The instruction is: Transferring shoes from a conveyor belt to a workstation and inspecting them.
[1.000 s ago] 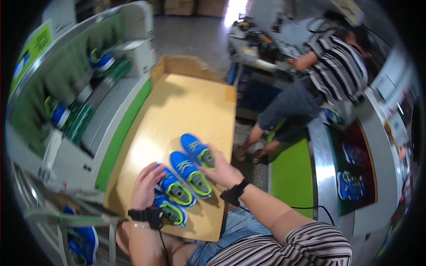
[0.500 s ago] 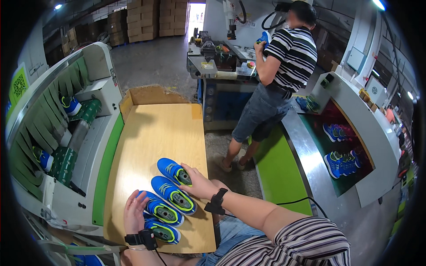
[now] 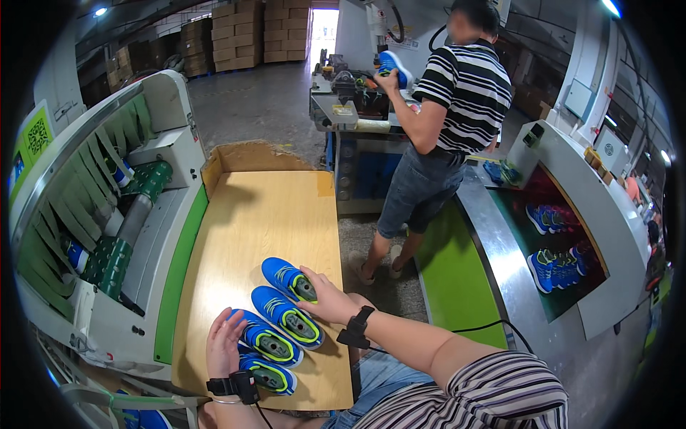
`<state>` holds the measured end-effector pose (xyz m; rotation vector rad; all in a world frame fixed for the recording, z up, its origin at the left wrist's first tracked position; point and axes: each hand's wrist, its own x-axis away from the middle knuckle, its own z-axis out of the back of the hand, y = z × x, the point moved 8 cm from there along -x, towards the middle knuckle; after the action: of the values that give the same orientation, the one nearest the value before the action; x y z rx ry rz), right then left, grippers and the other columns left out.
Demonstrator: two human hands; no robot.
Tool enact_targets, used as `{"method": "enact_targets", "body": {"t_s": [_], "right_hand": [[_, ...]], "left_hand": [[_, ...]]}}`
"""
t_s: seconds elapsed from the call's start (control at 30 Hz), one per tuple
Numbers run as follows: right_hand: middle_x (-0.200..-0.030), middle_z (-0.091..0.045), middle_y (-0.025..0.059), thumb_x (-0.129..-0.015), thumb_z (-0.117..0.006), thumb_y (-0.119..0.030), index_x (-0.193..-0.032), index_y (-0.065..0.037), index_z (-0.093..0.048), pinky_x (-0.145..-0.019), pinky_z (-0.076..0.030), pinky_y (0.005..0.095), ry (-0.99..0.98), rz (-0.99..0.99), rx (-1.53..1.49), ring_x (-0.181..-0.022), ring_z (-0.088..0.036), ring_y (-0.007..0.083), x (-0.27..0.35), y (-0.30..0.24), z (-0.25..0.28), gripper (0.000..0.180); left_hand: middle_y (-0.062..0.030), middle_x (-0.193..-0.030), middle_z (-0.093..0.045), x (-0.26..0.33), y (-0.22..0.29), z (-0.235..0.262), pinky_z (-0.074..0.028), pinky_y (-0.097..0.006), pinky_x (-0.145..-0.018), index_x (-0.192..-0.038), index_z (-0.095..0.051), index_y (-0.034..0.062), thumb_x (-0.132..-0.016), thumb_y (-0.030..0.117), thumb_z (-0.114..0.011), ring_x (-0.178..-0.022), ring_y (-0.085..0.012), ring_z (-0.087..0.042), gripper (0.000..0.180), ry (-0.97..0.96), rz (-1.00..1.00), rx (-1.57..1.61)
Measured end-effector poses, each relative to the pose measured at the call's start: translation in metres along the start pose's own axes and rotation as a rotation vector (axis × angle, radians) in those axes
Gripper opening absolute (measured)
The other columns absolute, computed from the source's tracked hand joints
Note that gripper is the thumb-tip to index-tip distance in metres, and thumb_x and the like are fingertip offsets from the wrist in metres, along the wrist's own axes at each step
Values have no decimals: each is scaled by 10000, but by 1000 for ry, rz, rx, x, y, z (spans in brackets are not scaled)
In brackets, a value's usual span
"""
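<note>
Outward swings the co-worker's shoe (image 3: 394, 68), while my left hand (image 3: 224, 345), open, and right hand (image 3: 329, 300), grip unclear, flank four blue shoes (image 3: 271, 304) on the counter (image 3: 268, 214); uneven pushing could skew them.

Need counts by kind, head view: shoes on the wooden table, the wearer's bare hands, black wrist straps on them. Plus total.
Blue shoes on the wooden table: 4
Bare hands (left hand, right hand): 2
Black wrist straps: 2
Total: 8
</note>
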<state>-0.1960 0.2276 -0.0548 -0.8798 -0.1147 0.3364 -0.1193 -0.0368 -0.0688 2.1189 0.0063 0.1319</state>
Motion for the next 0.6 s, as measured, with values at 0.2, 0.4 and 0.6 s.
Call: {"method": "enact_targets", "body": {"t_s": [0.2, 0.4, 0.6], "right_hand": [[-1325, -474, 291, -861, -730, -289, -1518, -101, -251, -1037, -443, 422, 26, 20, 8, -1220, -523, 432, -1, -2, -3, 835], [-1326, -481, 281, -841, -742, -264, -1518, -96, -258, -1034, -439, 431, 65, 48, 8, -1235, -503, 437, 0, 3, 0, 849], [-1352, -462, 274, -849, -740, -258, -1525, -92, -240, -1049, -428, 420, 26, 23, -4, -1250, -495, 423, 0, -1, -1, 857]], "left_hand": [[-250, -1285, -587, 3, 1, 4, -475, -377, -1029, -1369, -456, -45, -1010, 162, -520, -1149, -291, -608, 419, 9, -3, 12], [-251, -1297, -581, 1, 1, -4, -455, -385, -1043, -1376, -447, -47, -1006, 187, -525, -1172, -298, -596, 445, 2, 11, 7], [-240, -1308, -578, 3, 2, -2, -449, -382, -1046, -1386, -440, -40, -1011, 181, -506, -1166, -286, -598, 440, 2, 20, -16]]}}
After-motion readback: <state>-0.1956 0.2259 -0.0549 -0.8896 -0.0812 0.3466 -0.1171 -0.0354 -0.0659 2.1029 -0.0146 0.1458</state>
